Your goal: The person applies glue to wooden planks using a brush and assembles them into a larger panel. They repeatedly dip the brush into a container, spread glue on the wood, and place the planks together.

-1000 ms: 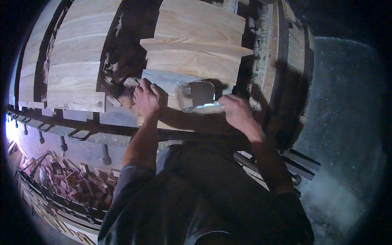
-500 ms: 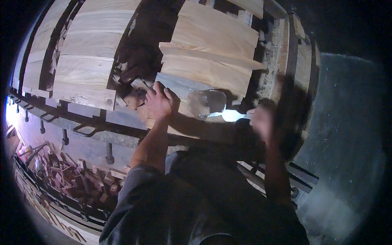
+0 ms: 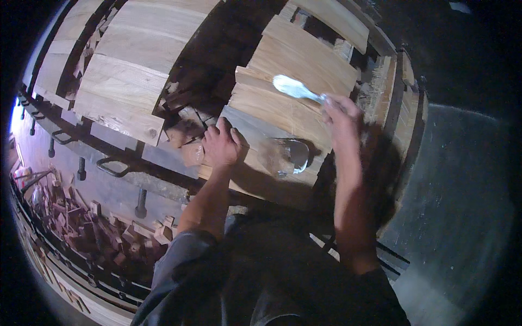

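Note:
My right hand [image 3: 342, 117] grips the thin handle of a white-coated, paddle-shaped spreader [image 3: 296, 88], its broad end pointing left above the wooden boards [image 3: 283, 106]. My left hand [image 3: 222, 145] rests at the left end of the near boards, fingers apart and slightly bent, beside a greyish board [image 3: 253, 124]. Between my hands a clear plastic tub [image 3: 283, 156] sits tilted on the nearest boards, its mouth to the right with white stuff at the rim. Its left side is blurred.
Another panel of boards [image 3: 122, 87] lies to the left, past a dark gap with wood offcuts [image 3: 187, 122]. Along the front runs a metal rail [image 3: 144, 179] with handles and bolts. A heap of wood scraps [image 3: 103, 228] lies lower left; grey floor [image 3: 451, 206] is at right.
My right hand has lifted the spreader from the tub's mouth and carried it up and away over the boards. My left hand stays at the board ends; the view has shifted a little.

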The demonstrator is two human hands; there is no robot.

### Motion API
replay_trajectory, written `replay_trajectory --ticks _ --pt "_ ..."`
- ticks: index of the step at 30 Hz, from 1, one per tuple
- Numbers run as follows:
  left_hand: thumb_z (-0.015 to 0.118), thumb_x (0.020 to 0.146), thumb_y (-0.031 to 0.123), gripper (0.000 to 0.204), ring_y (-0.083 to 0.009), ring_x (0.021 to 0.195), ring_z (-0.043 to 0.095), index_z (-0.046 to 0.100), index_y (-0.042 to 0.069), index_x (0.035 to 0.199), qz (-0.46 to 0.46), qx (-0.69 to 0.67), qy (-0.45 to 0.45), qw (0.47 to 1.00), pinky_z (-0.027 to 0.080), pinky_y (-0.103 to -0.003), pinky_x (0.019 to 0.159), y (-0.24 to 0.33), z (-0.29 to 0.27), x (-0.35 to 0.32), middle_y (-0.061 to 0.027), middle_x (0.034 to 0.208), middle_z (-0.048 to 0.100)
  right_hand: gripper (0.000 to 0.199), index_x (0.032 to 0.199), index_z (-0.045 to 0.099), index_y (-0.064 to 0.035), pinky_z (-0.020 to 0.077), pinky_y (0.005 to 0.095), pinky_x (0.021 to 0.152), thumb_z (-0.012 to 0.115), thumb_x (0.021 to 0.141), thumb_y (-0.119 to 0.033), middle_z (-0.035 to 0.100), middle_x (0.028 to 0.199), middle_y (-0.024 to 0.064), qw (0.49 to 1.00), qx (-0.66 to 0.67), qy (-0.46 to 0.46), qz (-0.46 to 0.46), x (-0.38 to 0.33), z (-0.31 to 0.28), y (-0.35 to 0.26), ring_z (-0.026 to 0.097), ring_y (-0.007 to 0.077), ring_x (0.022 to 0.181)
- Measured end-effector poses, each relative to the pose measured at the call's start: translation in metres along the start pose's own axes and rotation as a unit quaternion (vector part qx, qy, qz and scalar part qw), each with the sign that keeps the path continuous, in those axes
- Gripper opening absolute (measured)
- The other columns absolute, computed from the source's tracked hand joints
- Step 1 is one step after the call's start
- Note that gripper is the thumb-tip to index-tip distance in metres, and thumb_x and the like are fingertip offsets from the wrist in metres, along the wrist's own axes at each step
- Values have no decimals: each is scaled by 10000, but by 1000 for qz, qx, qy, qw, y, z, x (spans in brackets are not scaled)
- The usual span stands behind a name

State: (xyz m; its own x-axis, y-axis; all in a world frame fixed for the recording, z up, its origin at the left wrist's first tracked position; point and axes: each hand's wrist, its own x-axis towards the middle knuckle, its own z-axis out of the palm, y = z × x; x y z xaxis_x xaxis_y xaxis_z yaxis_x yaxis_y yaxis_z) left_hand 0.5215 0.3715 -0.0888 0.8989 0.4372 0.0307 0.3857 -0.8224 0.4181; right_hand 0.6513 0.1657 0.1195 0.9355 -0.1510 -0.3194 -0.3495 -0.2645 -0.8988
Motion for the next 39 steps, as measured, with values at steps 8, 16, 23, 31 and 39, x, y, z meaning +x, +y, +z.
replay_trajectory --ticks 8,16,23,31,39 --pt "536 865 358 502 -345 957 520 467 127 1305 -8 -4 -18 1000 396 -473 808 2 -5 3 -170 984 523 150 929 735 -18 484 291 719 698 824 -119 703 802 83 969 -187 -15 -161 37 99 -14 616 152 737" --pt "511 867 353 508 -374 992 515 461 116 1312 -26 -14 -43 999 403 -496 853 8 -10 4 -194 1019 524 143 913 724 -31 498 360 783 696 800 -115 701 880 178 956 -252 9 -151 44 65 -1 670 293 831" --pt "496 869 351 522 -412 1023 507 443 81 1312 -40 3 -77 996 420 -511 865 19 -24 5 -234 1063 520 127 915 725 -34 497 342 785 686 806 -87 705 896 165 948 -278 48 -145 46 -15 16 673 278 848" --pt "472 882 376 464 -366 956 560 482 122 1270 0 68 -21 998 448 -479 788 12 -3 1 -171 1029 565 129 931 735 -59 501 355 802 692 817 -101 708 934 147 935 -331 102 -82 40 -88 24 679 280 888" --pt "488 884 376 505 -363 1007 553 467 128 1323 7 73 -28 997 428 -486 828 18 -7 -1 -181 1051 565 143 981 724 -78 504 332 756 686 859 -141 715 916 121 913 -375 146 -64 47 -156 48 677 225 850"
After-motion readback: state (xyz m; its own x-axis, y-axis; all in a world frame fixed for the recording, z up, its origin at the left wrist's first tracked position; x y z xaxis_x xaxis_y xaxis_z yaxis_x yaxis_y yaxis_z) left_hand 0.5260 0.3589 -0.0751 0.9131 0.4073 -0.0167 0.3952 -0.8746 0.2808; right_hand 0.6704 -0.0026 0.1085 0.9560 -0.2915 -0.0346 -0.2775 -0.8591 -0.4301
